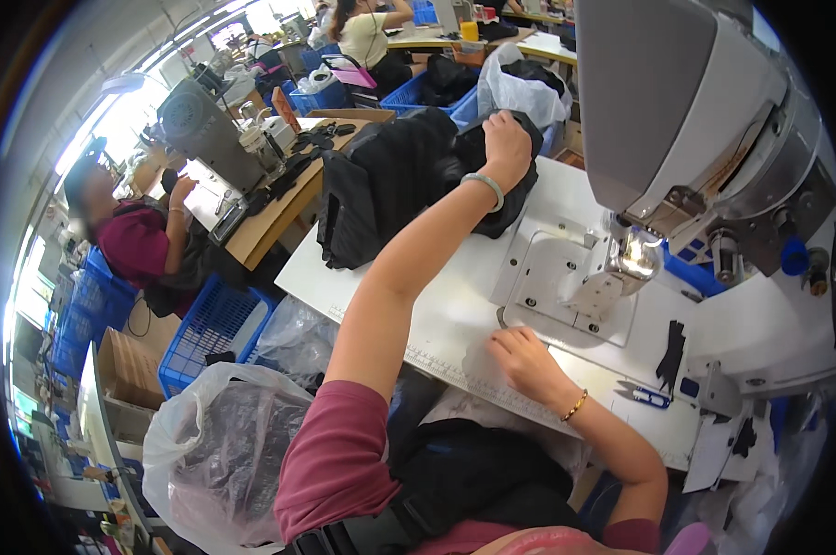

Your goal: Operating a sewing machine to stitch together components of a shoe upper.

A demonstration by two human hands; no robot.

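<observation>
My left arm reaches across to the far side of the white sewing table. There my left hand (pixel 508 148), with a pale bangle at the wrist, closes its bent fingers on a piece of black fabric (pixel 520 199) at the right end of a heap of black fabric pieces (pixel 390 171). My right hand (pixel 532 363) rests near the table's front edge, fingers loosely bent and slightly apart, with nothing visible in them. Just beyond its fingertips is the metal plate (pixel 552 277) under the head of a grey-white sewing machine (pixel 663 102), whose lamp is lit.
Blue-handled thread snips (pixel 644 395) and a black strip (pixel 670 354) lie on the table's right. A plastic bag (pixel 219 444) and a blue basket (pixel 216 328) stand at the left. Beyond, a co-worker (pixel 145 240) sits at another machine (pixel 201 129).
</observation>
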